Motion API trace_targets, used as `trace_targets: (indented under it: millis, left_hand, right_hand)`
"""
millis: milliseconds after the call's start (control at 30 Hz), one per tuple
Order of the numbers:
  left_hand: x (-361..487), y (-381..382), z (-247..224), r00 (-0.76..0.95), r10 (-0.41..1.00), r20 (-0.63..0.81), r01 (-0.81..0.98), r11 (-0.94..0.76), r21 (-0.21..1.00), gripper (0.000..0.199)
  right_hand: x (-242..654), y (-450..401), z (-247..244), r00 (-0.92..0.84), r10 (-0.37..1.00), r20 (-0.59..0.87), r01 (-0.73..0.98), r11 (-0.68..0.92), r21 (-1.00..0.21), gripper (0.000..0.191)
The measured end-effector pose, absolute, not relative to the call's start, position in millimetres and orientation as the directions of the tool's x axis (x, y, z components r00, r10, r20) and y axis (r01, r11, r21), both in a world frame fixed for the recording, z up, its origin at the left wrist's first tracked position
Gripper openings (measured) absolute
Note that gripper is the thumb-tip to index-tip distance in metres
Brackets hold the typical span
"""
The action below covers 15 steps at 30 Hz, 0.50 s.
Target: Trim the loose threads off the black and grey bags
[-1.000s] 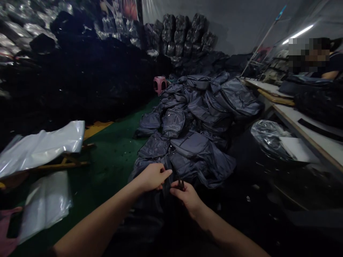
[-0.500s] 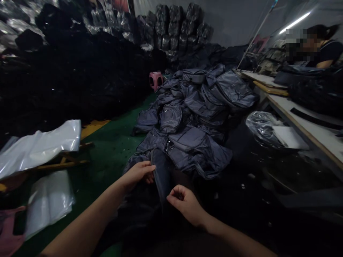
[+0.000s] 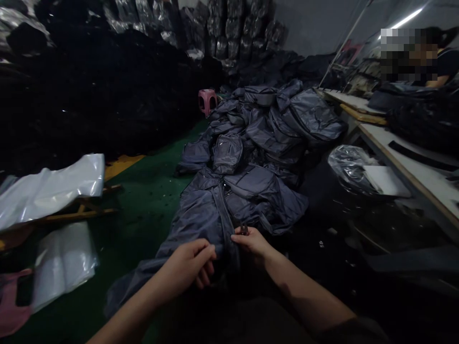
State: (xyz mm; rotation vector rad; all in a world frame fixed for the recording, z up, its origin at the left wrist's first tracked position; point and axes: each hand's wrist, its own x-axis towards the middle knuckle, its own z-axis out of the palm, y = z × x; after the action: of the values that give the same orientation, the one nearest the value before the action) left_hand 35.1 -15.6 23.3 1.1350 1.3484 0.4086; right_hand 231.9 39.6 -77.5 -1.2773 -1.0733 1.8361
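Observation:
A dark blue-grey fabric bag (image 3: 195,217) lies stretched out before me, with a long seam or zip band running down its right side. My left hand (image 3: 195,263) has its fingers curled on the bag's near part, thumb against the index finger. At the band, my right hand (image 3: 253,241) pinches with thumb and index finger at the edge. A small dark two-pronged tool (image 3: 244,230), perhaps thread snips, sticks up from the right hand; the rest of it is hidden. The near end of the bag fades into shadow.
Beyond lies a heap of similar bags (image 3: 265,129), with a pink stool (image 3: 207,101) behind. Clear plastic sheets (image 3: 64,260) lie to the left, near a plastic-covered wooden frame (image 3: 82,210). On the right runs a worktable (image 3: 412,167); a person (image 3: 446,64) is behind it.
The bag now lies spread out flatter, its blue-grey panel showing. My left hand has come down towards me, and my right hand has moved up and forward to the band.

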Motion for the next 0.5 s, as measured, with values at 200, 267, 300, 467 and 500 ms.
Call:
trace_targets:
  millis: [200, 267, 300, 467, 500]
  left_hand:
    - [27.5, -60.8, -20.9, 0.232, 0.665, -0.71, 0.507, 0.54, 0.672, 0.043]
    - [23.6, -65.2, -36.2, 0.096, 0.714, -0.694, 0.61, 0.509, 0.608, 0.044]
    - [21.2, -65.8, -42.9, 0.03, 0.744, -0.668, 0.648, 0.494, 0.58, 0.043]
    - [10.3, -67.3, -71.7, -0.167, 0.792, -0.588, 0.712, 0.509, 0.483, 0.061]
    - [8.9, -68.2, -77.3, -0.18, 0.806, -0.563, 0.715, 0.501, 0.488, 0.064]
  right_hand:
    - [230.6, 45.4, -88.4, -0.333, 0.839, -0.43, -0.149, -0.497, -0.855, 0.045]
    - [229.6, 44.0, -90.1, -0.331, 0.84, -0.429, -0.161, -0.498, -0.852, 0.044]
    - [229.6, 43.2, -90.5, -0.329, 0.842, -0.428, -0.161, -0.497, -0.853, 0.044]
    - [232.7, 40.1, -87.8, -0.284, 0.866, -0.412, -0.131, -0.461, -0.878, 0.042]
    - [232.9, 39.5, -86.5, -0.272, 0.871, -0.409, -0.12, -0.452, -0.884, 0.042]
